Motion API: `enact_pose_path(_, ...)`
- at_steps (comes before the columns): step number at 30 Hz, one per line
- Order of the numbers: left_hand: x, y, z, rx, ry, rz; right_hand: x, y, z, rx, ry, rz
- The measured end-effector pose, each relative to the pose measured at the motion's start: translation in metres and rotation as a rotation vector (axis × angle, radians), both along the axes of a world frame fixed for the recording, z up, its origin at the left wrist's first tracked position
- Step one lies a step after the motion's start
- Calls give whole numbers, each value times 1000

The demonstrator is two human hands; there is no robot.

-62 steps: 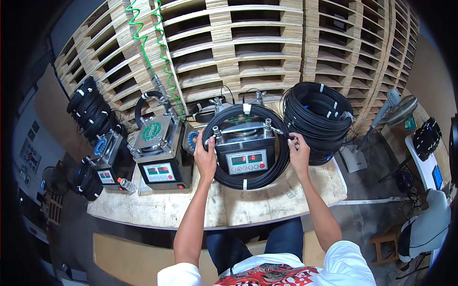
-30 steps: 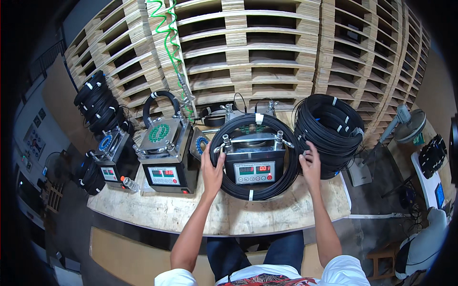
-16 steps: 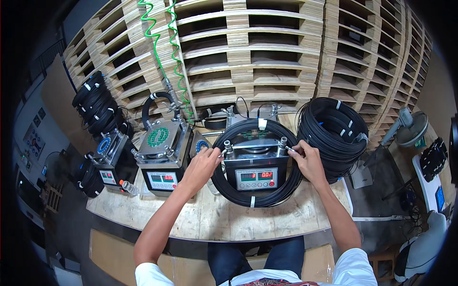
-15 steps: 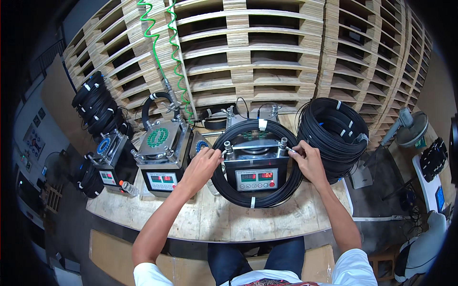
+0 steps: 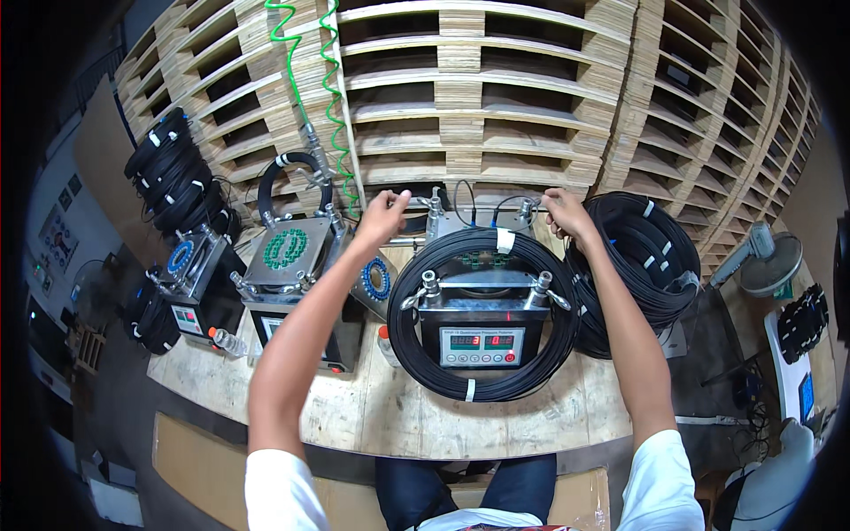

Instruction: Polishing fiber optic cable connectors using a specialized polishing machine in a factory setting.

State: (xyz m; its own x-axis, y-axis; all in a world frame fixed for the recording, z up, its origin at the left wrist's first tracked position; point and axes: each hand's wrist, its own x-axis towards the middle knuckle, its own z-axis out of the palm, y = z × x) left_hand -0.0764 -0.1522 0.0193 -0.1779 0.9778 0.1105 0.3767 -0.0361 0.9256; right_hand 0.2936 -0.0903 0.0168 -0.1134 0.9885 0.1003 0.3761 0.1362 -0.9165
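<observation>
Fingers, left hand point(image 5: 382, 223): bending inward just beside the far-left post point(image 5: 435, 205) of the metal-topped machine point(image 5: 460, 317); the view is leaving me unable to tell whether they are clamping a lever there. Fingers, right hand point(image 5: 572, 219): curling beside the far-right post point(image 5: 528, 211), their hold likewise too small for my telling. Machine: standing on the wooden table point(image 5: 381, 425), right of its centre, its panel point(image 5: 482, 347) glowing red and facing me. Black cable coil point(image 5: 405, 332), one: ringing the machine's near side, white ties showing at top and bottom. Green-ringed machine point(image 5: 285, 250), one: standing to the left. Capped bottle point(image 5: 228, 342): lying farther left. Black coil stack point(image 5: 642, 265): sitting at right. Wooden pallets point(image 5: 460, 91): rising along the far side.
</observation>
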Motion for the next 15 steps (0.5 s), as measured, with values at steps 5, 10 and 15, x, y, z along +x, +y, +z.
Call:
enact_pose_path(5,32,49,-44,-224,-392,-79,1,45,-36,-215,95,-7)
enact_pose_path(10,40,55,-62,-84,-519,-69,-2,32,-35,-172,177,-60)
enact_pose_path(15,37,35,-43,-77,-74,43,-3,11,-29,-45,171,-103)
